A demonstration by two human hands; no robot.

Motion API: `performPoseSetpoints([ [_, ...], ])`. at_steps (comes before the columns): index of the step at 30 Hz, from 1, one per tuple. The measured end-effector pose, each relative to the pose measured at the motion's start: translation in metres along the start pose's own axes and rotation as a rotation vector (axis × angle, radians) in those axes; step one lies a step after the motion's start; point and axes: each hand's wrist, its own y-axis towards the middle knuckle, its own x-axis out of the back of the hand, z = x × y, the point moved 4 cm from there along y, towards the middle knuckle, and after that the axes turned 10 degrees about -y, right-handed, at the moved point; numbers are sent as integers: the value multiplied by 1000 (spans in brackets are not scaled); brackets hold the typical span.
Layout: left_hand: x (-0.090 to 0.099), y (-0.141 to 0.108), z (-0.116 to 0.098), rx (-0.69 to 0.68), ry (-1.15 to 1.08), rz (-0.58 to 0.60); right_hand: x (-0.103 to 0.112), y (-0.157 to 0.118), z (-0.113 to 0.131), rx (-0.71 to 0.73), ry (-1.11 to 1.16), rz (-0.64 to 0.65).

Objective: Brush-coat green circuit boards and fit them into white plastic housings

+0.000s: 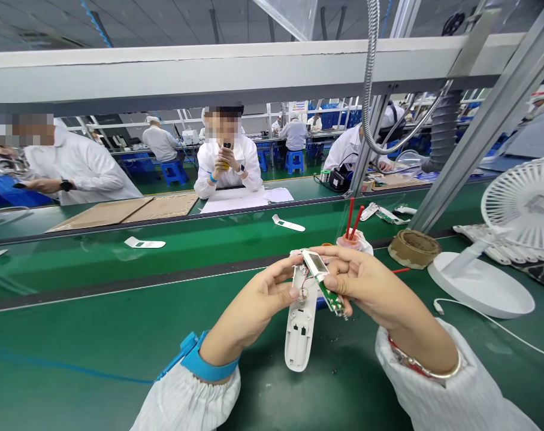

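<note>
Near the middle of the head view, my left hand [265, 299] grips the upper part of a long white plastic housing [300, 335], its inner side facing up, with slots and ribs showing. My right hand [362, 281] holds a green circuit board [331, 298] with a small framed display [316, 264] at its upper end. The board is tilted beside the housing's top, and thin red wires run between them. Behind my fingers, part of a blue item [321, 303] shows, mostly hidden.
Two white covers [150, 244] [290, 224] lie on the green belt [209, 248]. Red sticks [349, 216] stand in a small container beyond my right hand. At right are a brown tape roll [413, 248], a white fan [483, 281] and its cable. A person [229, 161] sits opposite.
</note>
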Motion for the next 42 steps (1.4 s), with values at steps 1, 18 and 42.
performPoseSetpoints([
  [1, 0, 0, 0, 4, 1, -4, 2, 1, 0, 4, 20, 2],
  [18, 3, 6, 12, -101, 91, -65, -7, 13, -14, 15, 286, 48],
  [42, 0, 5, 10, -106, 66, -69, -8, 12, -12, 12, 262, 37],
])
